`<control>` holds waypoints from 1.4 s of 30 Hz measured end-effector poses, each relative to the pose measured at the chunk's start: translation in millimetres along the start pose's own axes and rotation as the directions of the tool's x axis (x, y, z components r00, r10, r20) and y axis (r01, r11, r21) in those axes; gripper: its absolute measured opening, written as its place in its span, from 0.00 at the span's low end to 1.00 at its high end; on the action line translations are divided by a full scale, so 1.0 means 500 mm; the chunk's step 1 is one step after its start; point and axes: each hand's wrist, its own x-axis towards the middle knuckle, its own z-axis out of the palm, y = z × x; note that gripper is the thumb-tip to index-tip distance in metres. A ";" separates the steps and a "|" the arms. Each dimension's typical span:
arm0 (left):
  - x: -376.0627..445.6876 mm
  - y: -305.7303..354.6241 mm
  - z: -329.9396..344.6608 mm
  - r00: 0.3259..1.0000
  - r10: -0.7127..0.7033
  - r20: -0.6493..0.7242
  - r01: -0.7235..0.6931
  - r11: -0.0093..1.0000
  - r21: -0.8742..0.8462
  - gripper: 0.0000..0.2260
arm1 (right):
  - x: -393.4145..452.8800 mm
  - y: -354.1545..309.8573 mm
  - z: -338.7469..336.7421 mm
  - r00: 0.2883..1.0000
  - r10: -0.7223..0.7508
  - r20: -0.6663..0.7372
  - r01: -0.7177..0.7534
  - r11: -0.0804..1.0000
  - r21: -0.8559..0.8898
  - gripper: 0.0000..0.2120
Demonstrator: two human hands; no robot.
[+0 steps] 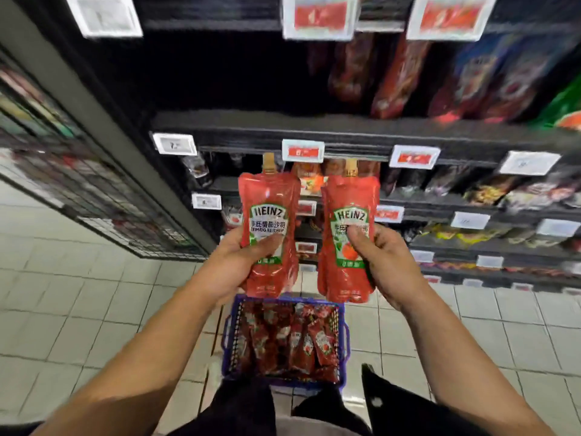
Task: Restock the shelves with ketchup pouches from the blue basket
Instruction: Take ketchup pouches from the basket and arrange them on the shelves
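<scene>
My left hand (231, 264) grips a red Heinz ketchup pouch (269, 202) upright, thumb across its label. My right hand (385, 265) grips a second red ketchup pouch (347, 199) the same way, just to the right. Both pouches have gold caps at the top and are held in front of the shelves. Below them on the floor stands the blue basket (228, 341), which holds several more ketchup pouches (292, 338). The black shelf (314, 127) above the pouches is dark and bare on its left part.
Blurred packets (471, 77) fill the right part of the shelves, with price tags (303, 150) along the shelf edges. A wire-mesh rack (78, 184) stands to the left. The floor (78, 294) is pale tile. My dark trouser legs show near the basket.
</scene>
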 end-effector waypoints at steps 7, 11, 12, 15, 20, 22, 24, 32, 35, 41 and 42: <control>-0.009 0.189 -0.045 0.988 0.146 0.058 -0.154 0.975 0.162 0.15 | -0.012 -0.185 0.094 0.983 -0.181 -0.044 0.184 0.980 0.078 0.15; 0.004 0.256 -0.087 0.960 0.252 0.125 -0.274 0.936 0.221 0.16 | -0.013 -0.237 0.158 0.973 -0.209 -0.094 0.218 0.971 0.102 0.17; 0.010 0.269 -0.097 0.955 0.266 0.130 -0.289 0.933 0.216 0.17 | -0.013 -0.245 0.172 0.973 -0.204 -0.106 0.215 0.970 0.116 0.18; 0.032 0.300 -0.125 0.947 0.281 0.155 -0.307 0.935 0.176 0.21 | -0.012 -0.265 0.209 0.970 -0.209 -0.125 0.224 0.967 0.120 0.21; 0.066 0.339 -0.164 0.914 0.366 0.174 -0.393 0.907 0.154 0.21 | 0.005 -0.281 0.244 0.954 -0.274 -0.124 0.278 0.960 0.018 0.14; 0.076 0.354 -0.170 0.898 0.405 0.171 -0.430 0.891 0.145 0.19 | 0.019 -0.290 0.247 0.945 -0.307 -0.113 0.307 0.952 -0.015 0.13; 0.085 0.370 -0.169 0.886 0.433 0.165 -0.457 0.876 0.158 0.18 | 0.035 -0.305 0.243 0.937 -0.338 -0.087 0.335 0.941 -0.043 0.15; 0.118 0.540 -0.183 0.838 0.537 0.101 -0.543 0.800 0.253 0.17 | 0.104 -0.420 0.236 0.907 -0.419 0.027 0.418 0.893 -0.169 0.21; 0.146 0.633 -0.200 0.812 0.580 0.061 -0.571 0.769 0.287 0.15 | 0.127 -0.448 0.254 0.907 -0.420 0.034 0.419 0.888 -0.190 0.20; 0.234 0.729 -0.237 0.782 0.622 -0.036 -0.534 0.699 0.476 0.12 | 0.162 -0.480 0.280 0.927 -0.369 0.064 0.374 0.921 -0.109 0.16; 0.247 0.730 -0.241 0.784 0.620 -0.042 -0.531 0.703 0.472 0.12 | 0.166 -0.487 0.284 0.929 -0.365 0.061 0.370 0.924 -0.095 0.17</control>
